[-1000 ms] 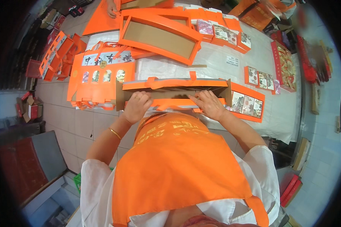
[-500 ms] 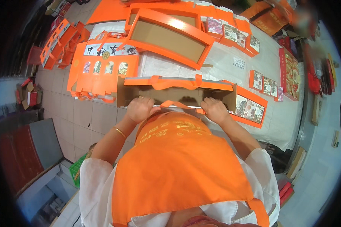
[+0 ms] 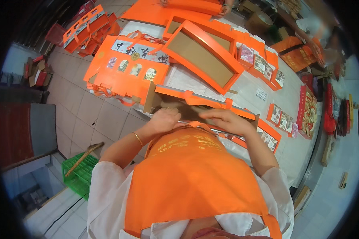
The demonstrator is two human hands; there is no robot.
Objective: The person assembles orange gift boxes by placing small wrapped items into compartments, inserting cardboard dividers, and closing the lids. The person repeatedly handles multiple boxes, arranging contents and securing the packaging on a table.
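Observation:
At the table's near edge, against my orange apron, stands an open orange gift box (image 3: 197, 98) with brown cardboard inside and orange ribbon handles. My left hand (image 3: 166, 120) is closed over the near wall, toward its left end. My right hand (image 3: 229, 122) lies over the opening, its fingers stretched out to the left; their tips are just above the brown interior, and I cannot tell whether they touch it. Beyond the box lies an orange tray with a brown bottom (image 3: 202, 55). To the right, partly behind my right arm, an orange tray of small printed boxes (image 3: 269, 140) shows.
Flat orange gift boxes with picture windows (image 3: 125, 71) lie left on the white-covered table (image 3: 243, 92). Small boxes (image 3: 282, 118) and a red patterned box (image 3: 308, 111) sit right. A green crate (image 3: 77, 175) stands on the floor. Another person's hands (image 3: 226, 10) hold orange material at the far side.
My right hand has left its grip on the near wall and reaches leftward over the opening, fingers extended. My left hand stays on the wall. The view has turned, and another person's hands now show.

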